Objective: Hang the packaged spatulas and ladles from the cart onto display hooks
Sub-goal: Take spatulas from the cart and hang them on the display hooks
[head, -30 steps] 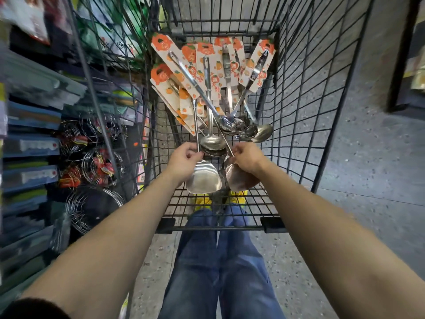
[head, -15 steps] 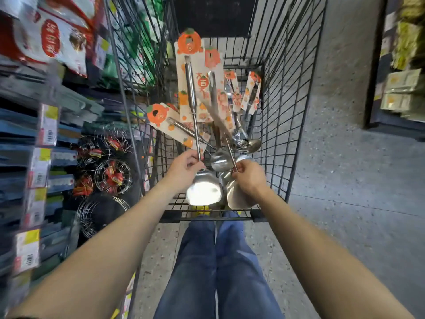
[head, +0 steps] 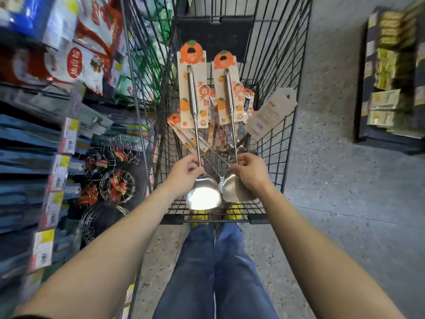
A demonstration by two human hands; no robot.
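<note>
My left hand [head: 184, 173] grips the thin shaft of a steel spatula [head: 202, 196] just above its blade. Its handle stands up against a cream card with an orange fruit top [head: 192, 88]. My right hand [head: 249, 171] grips a second packaged spatula [head: 234, 187] the same way, its card [head: 226, 88] upright beside the first. Both are lifted above the black wire cart [head: 282, 143]. Several more carded spatulas and ladles [head: 213, 134] lie in the cart's basket behind them.
Shelves on the left carry price tags [head: 61, 171], wire racks with red labels [head: 112, 180] and bagged goods [head: 76, 61] higher up. A low display of yellow packs [head: 388, 88] stands at the right across a speckled floor. My jeans and yellow shoes show below the cart.
Both hands have raised their spatulas, so the two cards now stand upright and side by side above the pile. The view has tilted up a little.
</note>
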